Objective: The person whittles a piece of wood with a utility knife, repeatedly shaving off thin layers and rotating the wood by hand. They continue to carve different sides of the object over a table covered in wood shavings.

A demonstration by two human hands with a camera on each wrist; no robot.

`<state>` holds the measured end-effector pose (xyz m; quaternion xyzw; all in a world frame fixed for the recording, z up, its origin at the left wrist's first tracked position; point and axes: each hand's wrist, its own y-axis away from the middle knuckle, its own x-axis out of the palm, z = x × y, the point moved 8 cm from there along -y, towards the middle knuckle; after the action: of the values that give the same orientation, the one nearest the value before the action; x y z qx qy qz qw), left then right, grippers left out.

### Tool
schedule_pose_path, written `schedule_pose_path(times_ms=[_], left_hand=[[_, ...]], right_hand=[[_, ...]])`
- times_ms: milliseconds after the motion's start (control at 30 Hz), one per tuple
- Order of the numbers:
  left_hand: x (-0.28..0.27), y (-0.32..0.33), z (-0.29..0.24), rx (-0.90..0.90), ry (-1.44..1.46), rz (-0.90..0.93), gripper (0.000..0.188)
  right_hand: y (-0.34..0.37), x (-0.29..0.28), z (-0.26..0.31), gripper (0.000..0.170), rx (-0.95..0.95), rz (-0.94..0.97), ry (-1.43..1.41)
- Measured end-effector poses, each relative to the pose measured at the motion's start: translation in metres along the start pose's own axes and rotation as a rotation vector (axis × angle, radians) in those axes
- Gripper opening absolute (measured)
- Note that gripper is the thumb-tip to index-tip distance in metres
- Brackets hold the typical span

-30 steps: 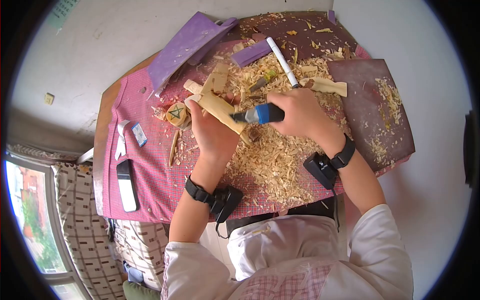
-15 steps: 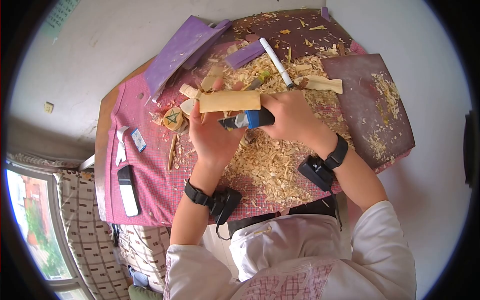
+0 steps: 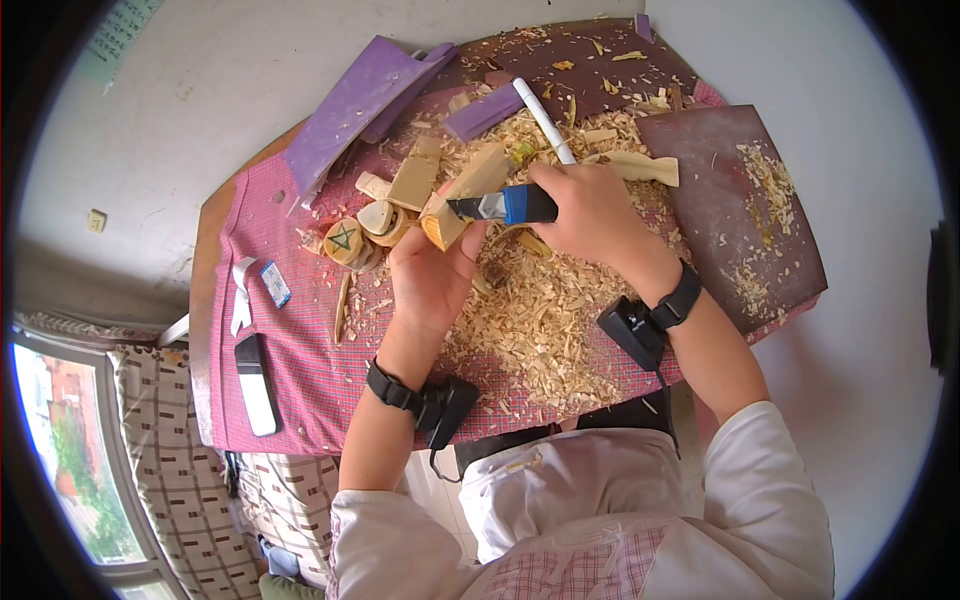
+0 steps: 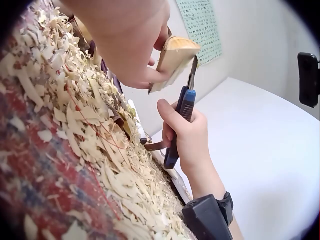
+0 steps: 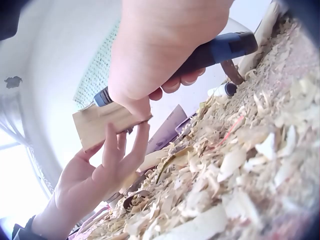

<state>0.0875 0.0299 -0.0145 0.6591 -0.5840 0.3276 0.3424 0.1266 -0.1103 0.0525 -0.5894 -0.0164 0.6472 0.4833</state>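
Note:
My left hand point(image 3: 432, 285) holds up a pale wooden block point(image 3: 474, 178), pinched between thumb and fingers. The block stands tilted, its end grain point(image 4: 182, 44) facing the left wrist camera. In my right hand point(image 3: 597, 217) is a blue and black utility knife point(image 3: 532, 204), fingers wrapped round its handle point(image 5: 225, 50). The knife's blade point(image 4: 192, 72) lies right at the side of the block. Close beyond the left hand are a round wooden piece with a green star point(image 3: 343, 241), another rounded piece point(image 3: 378, 217) and a flat wooden block point(image 3: 415, 175).
Wood shavings point(image 3: 545, 320) cover the middle of the checked cloth point(image 3: 310, 350). A white marker point(image 3: 543, 120), purple boards point(image 3: 355, 105) and a strip of wood point(image 3: 640, 168) lie beyond the hands. A brown board point(image 3: 740, 215) is at right, a phone point(image 3: 257, 385) at left.
The wooden block has been turned in the left hand, from lying crosswise to pointing away with its end toward me. The right hand, still gripping the knife, has brought the blade against its side.

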Motion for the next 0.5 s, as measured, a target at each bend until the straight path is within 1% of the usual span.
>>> schedule_pose_path(times_ms=[67, 133, 167, 233, 267, 333, 367, 433, 467, 500], left_hand=[[-0.002, -0.001, -0.002, 0.031, 0.023, -0.012, 0.04], [0.001, -0.003, -0.006, 0.076, -0.083, 0.014, 0.044], [0.001, -0.002, -0.006, 0.074, -0.084, 0.014, 0.044], [0.01, 0.0, -0.011, 0.113, -0.231, 0.098, 0.047], [0.01, -0.001, -0.013, 0.112, -0.23, 0.099, 0.047], [0.016, -0.003, -0.015, 0.094, -0.261, 0.179, 0.05], [0.019, -0.001, -0.016, 0.094, -0.259, 0.175, 0.05], [0.025, 0.0, -0.006, -0.046, -0.031, 0.154, 0.045], [0.024, 0.0, -0.005, -0.046, -0.031, 0.153, 0.045], [0.017, -0.002, -0.005, -0.028, -0.083, 0.097, 0.044]], right_hand=[[-0.001, -0.001, -0.001, 0.023, -0.017, 0.002, 0.025], [-0.001, 0.001, -0.003, 0.023, 0.006, 0.052, 0.017], [-0.001, 0.002, -0.003, 0.023, 0.007, 0.052, 0.017], [-0.001, 0.007, -0.002, 0.026, -0.019, 0.098, 0.027], [-0.001, 0.008, -0.003, 0.026, -0.019, 0.099, 0.028], [0.001, 0.014, -0.005, 0.023, -0.011, 0.14, 0.021], [0.001, 0.015, -0.003, 0.023, -0.012, 0.144, 0.019], [0.003, 0.025, -0.005, 0.02, 0.033, 0.26, 0.029], [0.003, 0.026, -0.005, 0.02, 0.033, 0.26, 0.029], [0.002, 0.025, -0.005, 0.02, 0.037, 0.239, 0.026]])
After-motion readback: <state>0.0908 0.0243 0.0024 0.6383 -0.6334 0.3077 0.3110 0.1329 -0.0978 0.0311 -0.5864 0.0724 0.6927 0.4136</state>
